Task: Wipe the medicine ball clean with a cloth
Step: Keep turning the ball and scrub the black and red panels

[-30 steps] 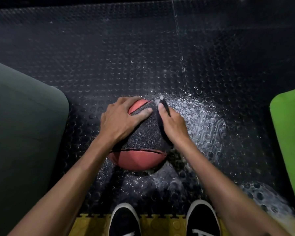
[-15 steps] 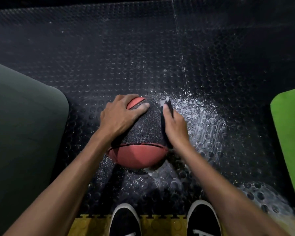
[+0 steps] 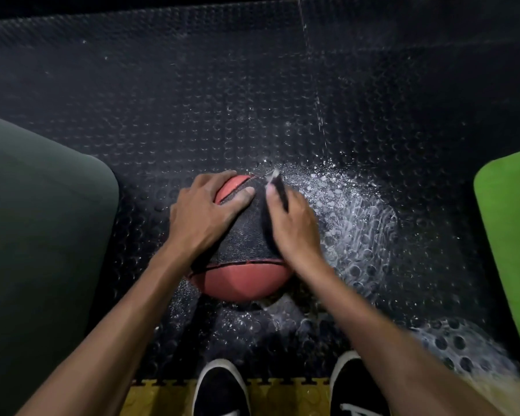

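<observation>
A red and black medicine ball (image 3: 240, 282) sits on the dark studded floor mat just ahead of my feet. My left hand (image 3: 203, 216) cups its upper left side, fingers curved over the far edge and thumb lying across the black textured panel. My right hand (image 3: 296, 229) grips a dark cloth (image 3: 278, 189) and presses it against the ball's right side. Only a narrow strip of the cloth shows beyond my fingers; the remainder is hidden under the hand.
Wet splashes and droplets (image 3: 354, 214) spread over the black mat to the right of the ball. A dark green mat (image 3: 42, 235) lies at left, a bright green mat (image 3: 511, 223) at right. My black shoes (image 3: 221, 388) stand on yellow tiles (image 3: 285, 397).
My right hand with the cloth has slid a little along the ball's right side. The ball has turned slightly under my left hand, which stays on top.
</observation>
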